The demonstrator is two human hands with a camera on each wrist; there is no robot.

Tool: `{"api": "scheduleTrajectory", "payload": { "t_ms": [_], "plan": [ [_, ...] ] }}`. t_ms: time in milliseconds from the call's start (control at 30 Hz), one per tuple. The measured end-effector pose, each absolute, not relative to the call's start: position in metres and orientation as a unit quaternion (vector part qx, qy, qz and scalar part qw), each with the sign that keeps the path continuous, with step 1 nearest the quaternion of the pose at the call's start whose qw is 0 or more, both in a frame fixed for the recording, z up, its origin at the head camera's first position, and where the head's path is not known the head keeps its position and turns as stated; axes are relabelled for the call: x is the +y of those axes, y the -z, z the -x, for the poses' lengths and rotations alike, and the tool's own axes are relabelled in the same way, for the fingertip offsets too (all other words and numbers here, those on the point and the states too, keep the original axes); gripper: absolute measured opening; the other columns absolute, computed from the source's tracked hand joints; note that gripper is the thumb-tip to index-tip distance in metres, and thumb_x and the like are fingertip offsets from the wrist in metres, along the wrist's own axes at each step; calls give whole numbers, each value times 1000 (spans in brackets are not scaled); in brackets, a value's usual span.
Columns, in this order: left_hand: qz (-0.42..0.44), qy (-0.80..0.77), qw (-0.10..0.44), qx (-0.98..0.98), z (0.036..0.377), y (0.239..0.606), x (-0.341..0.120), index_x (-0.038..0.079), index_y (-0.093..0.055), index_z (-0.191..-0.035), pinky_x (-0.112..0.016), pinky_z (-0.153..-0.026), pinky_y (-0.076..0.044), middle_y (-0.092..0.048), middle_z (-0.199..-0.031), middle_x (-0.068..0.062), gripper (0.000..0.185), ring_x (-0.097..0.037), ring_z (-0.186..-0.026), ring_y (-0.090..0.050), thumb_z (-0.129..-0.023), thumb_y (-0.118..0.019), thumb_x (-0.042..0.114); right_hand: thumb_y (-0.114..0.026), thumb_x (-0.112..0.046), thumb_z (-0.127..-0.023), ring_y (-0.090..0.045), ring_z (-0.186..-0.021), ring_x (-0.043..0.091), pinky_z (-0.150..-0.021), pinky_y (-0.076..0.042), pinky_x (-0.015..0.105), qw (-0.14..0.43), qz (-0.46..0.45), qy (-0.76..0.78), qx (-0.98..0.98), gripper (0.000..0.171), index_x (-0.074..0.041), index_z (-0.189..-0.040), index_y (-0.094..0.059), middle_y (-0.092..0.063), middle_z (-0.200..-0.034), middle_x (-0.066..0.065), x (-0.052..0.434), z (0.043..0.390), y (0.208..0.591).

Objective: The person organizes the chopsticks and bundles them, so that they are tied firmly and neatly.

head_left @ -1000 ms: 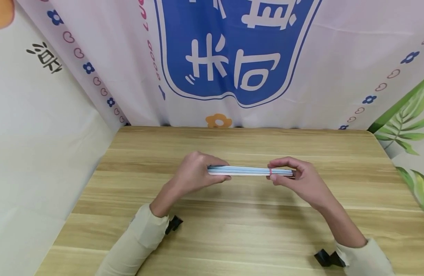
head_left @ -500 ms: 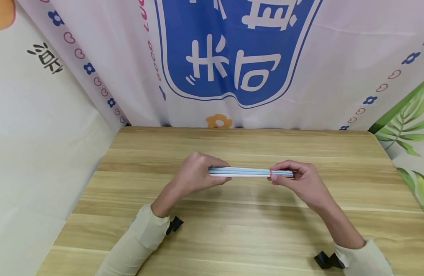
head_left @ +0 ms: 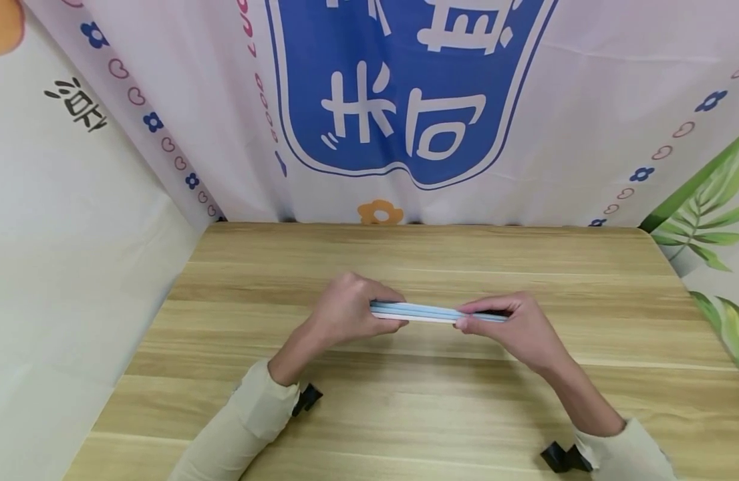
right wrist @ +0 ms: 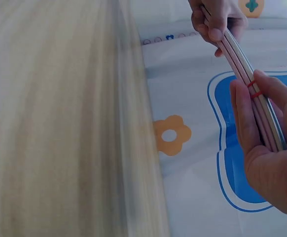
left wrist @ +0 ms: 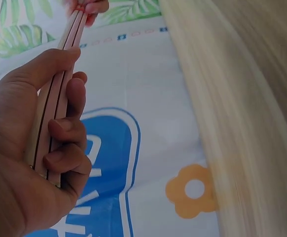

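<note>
A bundle of slim pastel chopsticks is held level above the wooden table. Pale blue shows on top in the head view; pink and cream sides show in the wrist views. My left hand grips one end, its fingers curled round the chopsticks. Thumb and fingers of my right hand pinch the bundle farther toward its other end. Right at those fingertips, a red rubber band crosses the sticks in the right wrist view. In the head view the band is hidden behind the right fingers.
The wooden table spreads below both hands. At its far edge hangs a printed cloth with a blue badge. Black wrist-camera mounts stick out by both cuffs, close over the tabletop.
My right hand has slid left along the chopsticks, now covering the band in the head view. Both hands and the bundle sit slightly lower in the head view than before.
</note>
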State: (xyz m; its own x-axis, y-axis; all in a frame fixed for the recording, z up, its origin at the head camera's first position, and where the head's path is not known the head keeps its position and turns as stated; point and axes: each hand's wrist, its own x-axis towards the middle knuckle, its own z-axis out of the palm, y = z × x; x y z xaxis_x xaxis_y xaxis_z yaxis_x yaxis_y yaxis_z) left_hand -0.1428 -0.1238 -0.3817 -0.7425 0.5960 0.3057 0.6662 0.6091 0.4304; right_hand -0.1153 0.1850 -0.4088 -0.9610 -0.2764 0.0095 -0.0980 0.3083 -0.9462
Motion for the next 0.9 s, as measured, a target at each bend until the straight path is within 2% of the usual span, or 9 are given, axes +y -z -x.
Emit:
{"api": "scheduleTrajectory", "payload": {
  "t_ms": [133,333,433,533,633,733,900],
  "plan": [
    [354,267,73,-893,140,384,-121,15,-88,-99,-15,-64,-53,-85,-95,2,19,-2,-71,-72,-83,-94,24,-89,-23,-90,-76,-89,11,-75,-62,33,83,115,570,809,25,-10,-112,-86,-83,-114,11,180,114,409],
    [354,273,71,-892,138,386,-119,15,-88,-101,-15,-65,-54,-85,-97,2,19,-3,-73,-74,-84,-93,23,-89,-22,-89,-77,-89,11,-76,-63,34,89,119,572,806,28,-10,-114,-85,-82,-114,12,179,113,406],
    [347,276,70,-894,137,383,-121,14,-87,-103,-16,-67,-55,-85,-99,1,23,-6,-78,-77,-84,-94,25,-88,-25,-91,-77,-92,12,-78,-63,32,98,123,565,810,31,-13,-119,-84,-82,-119,10,181,114,403],
    [339,281,74,-895,137,379,-123,13,-87,-105,-18,-67,-57,-85,-99,0,26,-8,-81,-79,-84,-94,26,-83,-23,-96,-79,-93,14,-82,-63,29,89,133,569,806,35,-10,-128,-79,-80,-125,8,186,115,400],
    [333,289,81,-894,138,376,-125,13,-87,-105,-18,-66,-57,-85,-98,0,25,-7,-79,-79,-85,-94,26,-78,-15,-100,-80,-94,16,-84,-64,32,73,148,593,788,30,-2,-127,-75,-80,-121,6,191,117,398],
    [329,294,84,-893,139,375,-126,13,-87,-104,-18,-65,-56,-85,-96,1,24,-5,-76,-77,-84,-94,25,-75,-8,-101,-80,-94,18,-85,-65,35,70,160,618,767,22,4,-120,-72,-79,-111,3,193,118,399],
    [331,291,82,-894,140,376,-127,14,-87,-104,-18,-65,-56,-85,-95,1,24,-4,-75,-76,-85,-93,26,-77,-9,-99,-80,-92,20,-86,-65,34,68,155,624,763,19,3,-115,-75,-80,-104,4,191,117,402]
  ]
}}
